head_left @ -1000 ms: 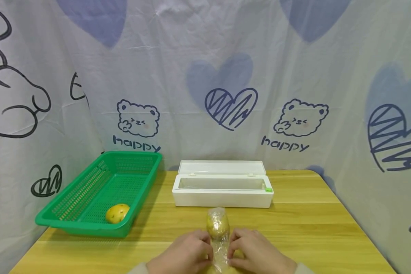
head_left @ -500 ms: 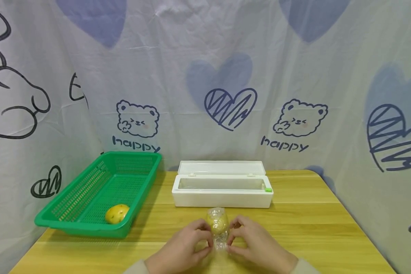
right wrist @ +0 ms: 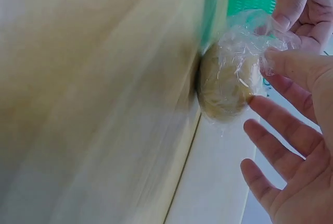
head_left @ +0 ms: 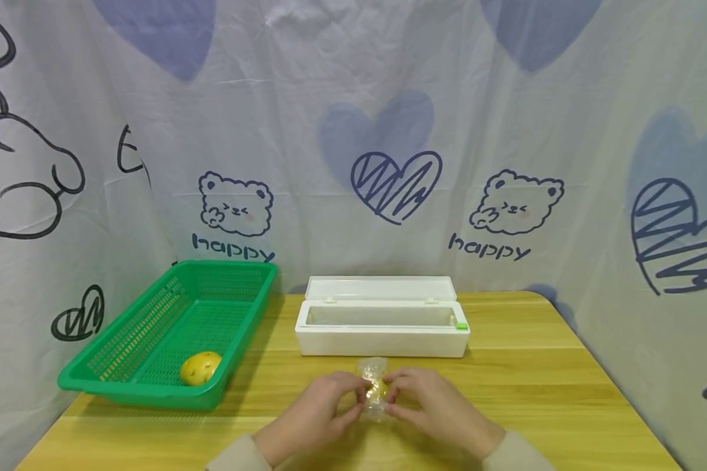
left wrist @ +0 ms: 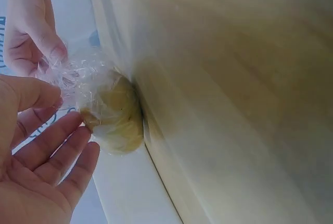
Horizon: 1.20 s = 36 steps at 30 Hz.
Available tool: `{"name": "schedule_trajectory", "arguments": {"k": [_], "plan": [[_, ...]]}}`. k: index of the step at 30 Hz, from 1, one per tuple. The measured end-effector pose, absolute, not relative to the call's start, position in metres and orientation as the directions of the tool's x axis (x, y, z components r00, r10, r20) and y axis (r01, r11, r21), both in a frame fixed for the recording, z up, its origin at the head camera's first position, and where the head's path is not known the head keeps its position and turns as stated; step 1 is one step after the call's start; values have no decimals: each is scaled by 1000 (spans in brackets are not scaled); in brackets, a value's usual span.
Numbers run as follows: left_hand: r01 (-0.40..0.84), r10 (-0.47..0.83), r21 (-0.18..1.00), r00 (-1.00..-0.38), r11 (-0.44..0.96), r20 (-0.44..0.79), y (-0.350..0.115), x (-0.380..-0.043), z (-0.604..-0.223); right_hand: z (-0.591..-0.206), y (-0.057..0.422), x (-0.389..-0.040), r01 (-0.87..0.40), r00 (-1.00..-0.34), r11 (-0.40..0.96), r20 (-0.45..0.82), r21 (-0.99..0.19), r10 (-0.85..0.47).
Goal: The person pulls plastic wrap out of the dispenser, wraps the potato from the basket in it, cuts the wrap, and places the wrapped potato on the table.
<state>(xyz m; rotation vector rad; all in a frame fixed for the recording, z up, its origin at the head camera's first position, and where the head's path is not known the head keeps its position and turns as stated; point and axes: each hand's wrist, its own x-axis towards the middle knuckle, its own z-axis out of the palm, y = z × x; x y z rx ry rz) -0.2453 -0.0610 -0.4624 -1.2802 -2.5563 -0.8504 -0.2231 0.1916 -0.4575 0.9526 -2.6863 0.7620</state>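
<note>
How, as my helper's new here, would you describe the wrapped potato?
On the wooden table, find the open white box. In front, between left hand and right hand, is the wrapped potato. Clear film distinguishes it from the bare potato in the green basket.

Two potatoes (head_left: 200, 368), one plastic basket (head_left: 212, 395)
One potato loose, one in clear film (right wrist: 250, 41); one cling film dispenser (head_left: 383, 342), one wooden bench (head_left: 536, 379), and two bear drawings (head_left: 235, 206) captioned "happy".

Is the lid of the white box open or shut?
Open: the lid stands raised at the back of the white box, leaving its inside visible in the head view.
</note>
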Motion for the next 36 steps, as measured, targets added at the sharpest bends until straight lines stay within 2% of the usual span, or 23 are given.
{"name": "schedule_trajectory", "arguments": {"k": [5, 12, 18, 24, 30, 36], "plan": [[746, 658, 489, -649, 452, 382, -58, -252, -457, -457, 191, -232, -598, -801, 651, 329, -468, -500], [657, 593, 608, -726, 447, 348, -56, -265, -454, -458, 191, -244, -528, -847, 623, 301, -577, -438], [675, 587, 572, -720, 466, 371, -53, -275, -456, -458, 189, -251, -484, -870, 608, 272, -629, -411], [682, 580, 531, -722, 504, 377, -52, -282, -456, -459, 185, -256, -481, -873, 609, 278, -631, -401], [676, 587, 557, -722, 483, 366, -51, -287, -459, -462, 181, -260, -470, -880, 614, 287, -634, -377], [663, 580, 605, -725, 441, 371, -52, -291, -462, -463, 182, -261, -497, -863, 579, 295, -647, -410]]}}
